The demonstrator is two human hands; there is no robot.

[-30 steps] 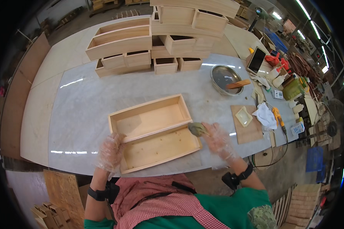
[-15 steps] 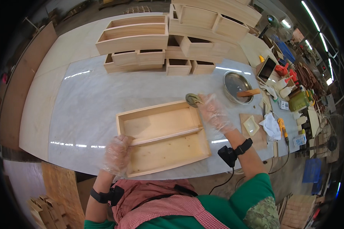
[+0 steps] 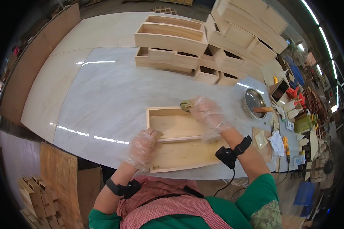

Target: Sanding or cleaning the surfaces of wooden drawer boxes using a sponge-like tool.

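Note:
A shallow wooden box [image 3: 179, 156], split by one lengthwise divider, lies on the table near my body. My left hand [image 3: 142, 148], in a thin clear plastic glove, grips the box's left side by the divider's end, fingers closed over the rim. My right hand [image 3: 207, 114], gloved the same way, presses a wadded dull-green cloth [image 3: 186, 105] against the top of the far wall. That hand and wrist cover the box's far right corner and part of its right side.
Stacked wooden boxes [image 3: 172, 38] stand at the back of the table [image 3: 103, 87]. To the right are a metal bowl [image 3: 255, 100] with a wooden-handled tool [image 3: 263, 109], a small white dish [image 3: 260, 139], a white rag [image 3: 277, 145], a yellow corded tool [image 3: 286, 144] and several bottles.
My right hand has slid the cloth leftward along the box's far wall, from the right corner toward the middle. The left hand keeps its hold. The whole view has turned, shifting things rightward.

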